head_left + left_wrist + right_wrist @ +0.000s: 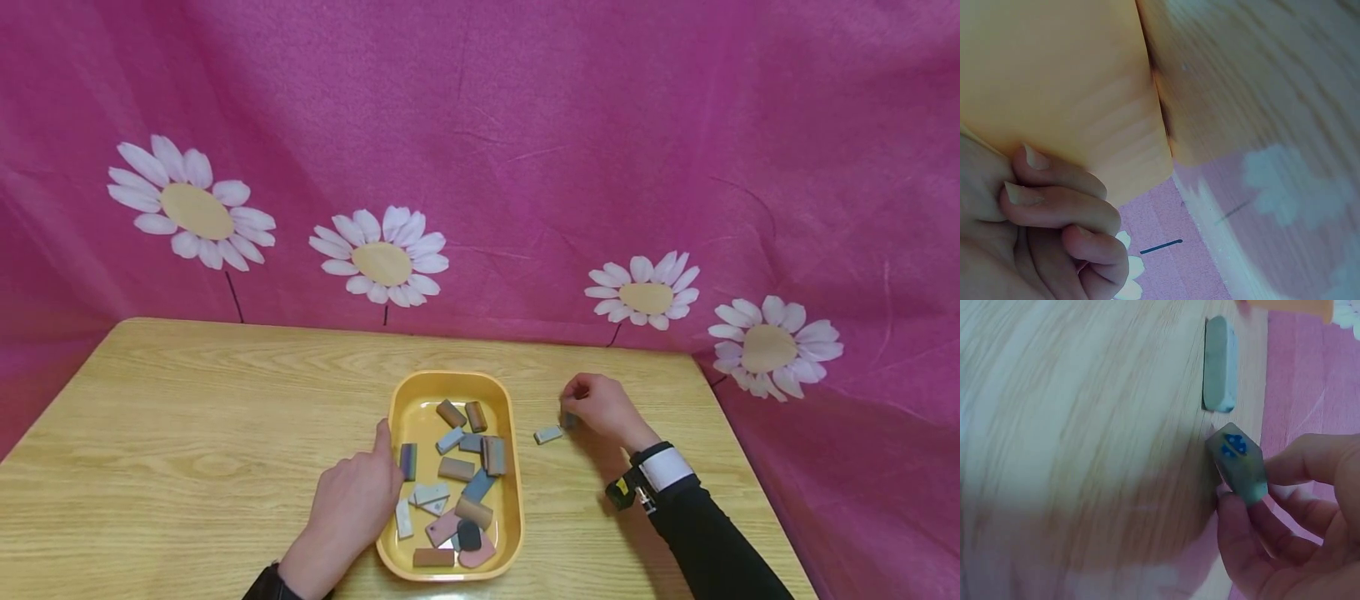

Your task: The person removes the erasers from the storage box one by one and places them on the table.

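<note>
My left hand (pixel 355 492) holds the left rim of a yellow tray (pixel 516 508). In the left wrist view several of its fingers (pixel 1063 200) curl beside the tray's outer wall; the thumb's grip is hidden there. At the right, my right hand (pixel 603 408) pinches a small grey-green eraser (pixel 1239 465) with a blue spotted picture, close over the table. A pale grey eraser (pixel 548 434) lies just left of those fingertips, apart from the held one. Inside the tray are many erasers, among them a rainbow-striped one (pixel 408 462) and a pink one (pixel 442 528).
The wooden table (pixel 210 417) runs back to a pink cloth (pixel 517 167) printed with white daisies. More erasers in the tray are brown, blue-grey and white, some overlapping; a black rounded piece (pixel 469 535) lies near its front end.
</note>
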Tool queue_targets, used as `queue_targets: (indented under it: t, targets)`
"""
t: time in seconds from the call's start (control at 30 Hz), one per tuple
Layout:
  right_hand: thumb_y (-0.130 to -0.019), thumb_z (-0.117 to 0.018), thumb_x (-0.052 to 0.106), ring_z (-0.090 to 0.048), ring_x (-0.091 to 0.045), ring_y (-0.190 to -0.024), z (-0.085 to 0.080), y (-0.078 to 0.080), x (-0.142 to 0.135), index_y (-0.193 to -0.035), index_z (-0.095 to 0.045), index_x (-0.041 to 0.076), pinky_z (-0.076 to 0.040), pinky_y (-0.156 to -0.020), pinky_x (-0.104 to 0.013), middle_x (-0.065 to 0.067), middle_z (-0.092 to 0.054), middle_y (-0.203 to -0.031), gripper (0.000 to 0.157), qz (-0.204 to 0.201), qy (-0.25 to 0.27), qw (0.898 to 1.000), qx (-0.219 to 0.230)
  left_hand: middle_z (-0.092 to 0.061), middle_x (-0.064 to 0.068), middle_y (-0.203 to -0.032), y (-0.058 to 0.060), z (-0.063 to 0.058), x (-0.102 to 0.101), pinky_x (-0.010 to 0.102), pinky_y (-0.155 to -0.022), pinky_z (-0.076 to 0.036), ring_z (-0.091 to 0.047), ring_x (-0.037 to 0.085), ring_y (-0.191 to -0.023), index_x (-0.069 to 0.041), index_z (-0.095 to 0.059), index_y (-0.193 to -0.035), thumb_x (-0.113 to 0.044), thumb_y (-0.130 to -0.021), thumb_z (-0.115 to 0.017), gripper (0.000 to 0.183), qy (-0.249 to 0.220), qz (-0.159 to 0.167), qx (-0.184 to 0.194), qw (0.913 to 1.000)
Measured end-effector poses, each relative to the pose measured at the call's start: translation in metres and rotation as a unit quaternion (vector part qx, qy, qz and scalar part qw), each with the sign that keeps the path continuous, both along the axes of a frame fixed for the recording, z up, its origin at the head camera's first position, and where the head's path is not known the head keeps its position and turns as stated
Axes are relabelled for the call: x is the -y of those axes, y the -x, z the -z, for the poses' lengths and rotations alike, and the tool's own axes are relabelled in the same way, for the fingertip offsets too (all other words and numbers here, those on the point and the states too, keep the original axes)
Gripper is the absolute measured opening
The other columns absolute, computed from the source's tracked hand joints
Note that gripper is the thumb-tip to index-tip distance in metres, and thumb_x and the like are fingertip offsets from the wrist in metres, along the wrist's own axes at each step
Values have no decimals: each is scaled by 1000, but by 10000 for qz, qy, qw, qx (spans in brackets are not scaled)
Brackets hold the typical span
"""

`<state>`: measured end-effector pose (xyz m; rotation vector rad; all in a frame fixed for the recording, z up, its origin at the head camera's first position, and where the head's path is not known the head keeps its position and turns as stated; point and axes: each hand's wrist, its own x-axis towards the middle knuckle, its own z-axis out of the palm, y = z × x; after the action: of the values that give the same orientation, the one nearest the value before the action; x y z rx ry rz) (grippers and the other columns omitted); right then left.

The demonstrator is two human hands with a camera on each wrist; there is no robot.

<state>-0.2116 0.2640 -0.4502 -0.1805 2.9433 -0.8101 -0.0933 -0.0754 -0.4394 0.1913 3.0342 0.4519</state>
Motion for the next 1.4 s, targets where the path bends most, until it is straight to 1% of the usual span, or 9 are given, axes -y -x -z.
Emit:
queue_targets:
  t: [0.13, 0.27, 0.53, 0.67, 0.8, 1.03, 1.17, 1.3, 1.4]
  targets:
    - [-77, -64, 17, -51, -16, -71, -1, 2, -5, -88, -64, 10, -43, -64, -31, 1, -59, -78, 13, -56, -298, 9994, -140, -41, -1, -50, 0, -1, 0, 30, -38, -30, -39, 13, -40, 8, -29, -139, -23, -89, -45, 61, 19, -10, 13, 10000]
    - [-76, -63, 18, -50, -18, -72, -10, 0, 3, -89, -63, 9, -43, -66, -34, -1, -57, -79, 16, -241, -609, 9968, -450, -41, -1, -50, 0, 0, 1, 30, -38, -30, -39, 13, -40, 8, -29, -139, -23, -89, -44, 61, 2, -9, 24, 10000]
    - [-78, -63, 21, -52, -17, -79, -50, -14, 57, -94, -64, 11, -44, -70, -35, -2, -58, -87, 19, -889, -943, 9855, -1093, -41, -1, -50, 0, 1, 1, 30, -38, -31, -39, 13, -41, 8, -31, -138, -23, -89, -45, 60, 51, 15, -89, 9999]
    - [-77, -63, 22, -52, -14, -79, -66, -25, 86, -95, -64, 14, -44, -71, -32, 0, -59, -88, 19, -1469, -1163, 9739, -1278, -41, -1, -50, 0, 2, 0, 31, -38, -31, -39, 13, -41, 8, -31, -139, -23, -89, -44, 60, 57, 38, -68, 10000]
    - [-77, -64, 25, -49, -11, -77, -74, -40, 109, -95, -63, 17, -44, -71, -29, 3, -56, -89, 19, -2154, -1538, 9564, -1238, -41, -1, -51, 0, 3, 0, 30, -39, -31, -40, 14, -42, 8, -31, -138, -24, -89, -44, 61, 49, 31, -81, 10000]
    - [-78, -68, 30, -47, -9, -74, -67, -65, 134, -102, -63, 18, -42, -64, -22, 4, -51, -91, 28, -3252, -1785, 9242, -903, -40, -1, -50, -1, 5, 1, 31, -38, -31, -39, 14, -41, 7, -32, -138, -25, -89, -45, 60, 91, 22, -206, 9997]
    - [-76, -69, 32, -51, -13, -92, -52, -74, 137, -110, -62, 21, -45, -69, -24, 2, -53, -106, 36, -3600, -2105, 9048, -860, -40, -1, -50, -2, 5, 1, 31, -38, -31, -39, 14, -41, 7, -32, -138, -24, -89, -45, 60, 66, -8, -170, 9998]
    - [-73, -70, 29, -51, -16, -102, -37, -78, 136, -110, -63, 26, -46, -72, -27, 3, -53, -110, 38, -3871, -2361, 8850, -1053, -41, -1, -51, -2, 4, 0, 32, -39, -32, -40, 15, -42, 6, -32, -138, -24, -88, -44, 59, 43, -47, -150, 9999]
    - [-73, -68, 26, -52, -11, -90, -30, -80, 136, -101, -64, 26, -44, -73, -24, 6, -55, -97, 28, -4018, -2310, 8756, -1358, -41, -1, -51, -1, 3, 0, 32, -39, -31, -40, 15, -42, 6, -32, -138, -24, -88, -44, 60, 38, -41, -149, 9999]
